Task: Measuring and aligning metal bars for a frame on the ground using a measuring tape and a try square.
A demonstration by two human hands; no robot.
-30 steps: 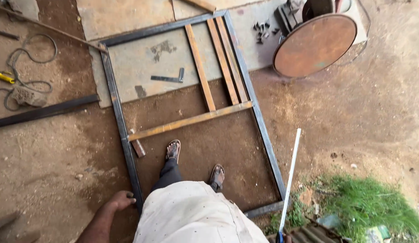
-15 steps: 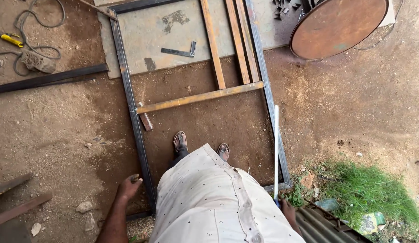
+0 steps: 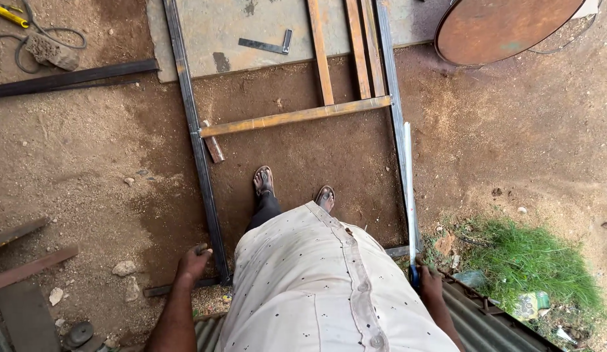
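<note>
Head view: we stand inside 1 rectangular steel frame (image 3: 198, 146) flat on the dirt. Left hand (image 3: 193, 262) grips its left rail nr the corner; right hand (image 3: 429, 281) holds 1 white rod (image 3: 408, 189) along the right rail. 3 rusty bars (image 3: 357, 49), 1 crossbar (image 3: 296, 117), 1 round rusty disc (image 3: 505, 26).

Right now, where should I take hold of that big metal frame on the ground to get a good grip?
Grip the metal frame at its near corners, from above: the left hand already touches the left rail's near end, and both long rails run away from your feet.
</note>
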